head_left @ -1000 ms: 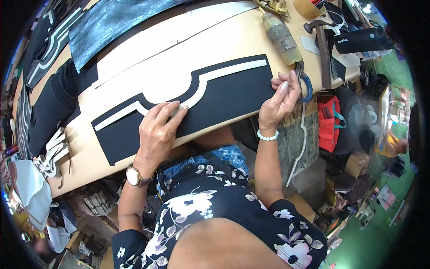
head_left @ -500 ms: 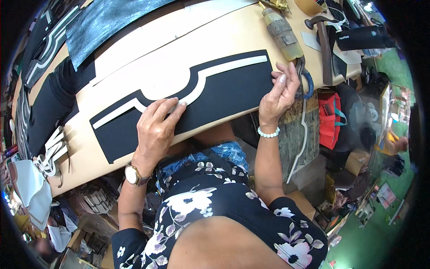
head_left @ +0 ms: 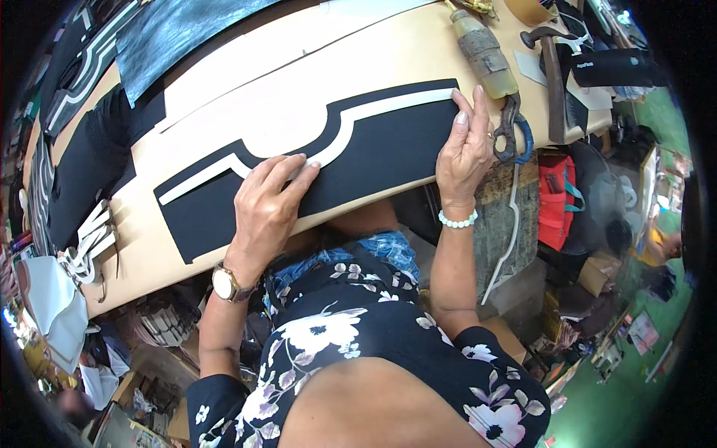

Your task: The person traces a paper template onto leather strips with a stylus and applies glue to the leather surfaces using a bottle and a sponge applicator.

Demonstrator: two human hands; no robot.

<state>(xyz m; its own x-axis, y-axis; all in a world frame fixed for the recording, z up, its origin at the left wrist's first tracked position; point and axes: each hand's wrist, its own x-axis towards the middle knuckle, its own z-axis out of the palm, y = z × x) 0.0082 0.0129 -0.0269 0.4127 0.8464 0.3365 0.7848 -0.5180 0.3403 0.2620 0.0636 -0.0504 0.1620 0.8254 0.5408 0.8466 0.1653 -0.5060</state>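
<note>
A black panel (head_left: 403, 138) with a notched, curved upper edge lies on the table near me. A narrow white strip (head_left: 385, 104) follows that edge, bending around the curve. My left hand (head_left: 270, 196), wearing a watch, bears on the panel with bent fingers, closed at the strip where the curve begins; its fingertips partly cover the strip. At the panel's upper right corner, my right hand (head_left: 464, 149) is open with fingers raised, one fingertip touching the strip's end. A beaded bracelet circles that wrist.
Right of the panel lie a wrapped plastic bottle (head_left: 484, 56), scissors (head_left: 515, 134) and a hammer (head_left: 553, 89). Black pieces (head_left: 86, 160) are piled at the left, beside white strips (head_left: 93, 243). Shiny dark sheeting (head_left: 175, 37) covers the far left of the table (head_left: 142, 276).
My right hand has moved up from beside the panel's right edge to the strip's right end. My left hand stays at the curve. The whole view has shifted slightly.
</note>
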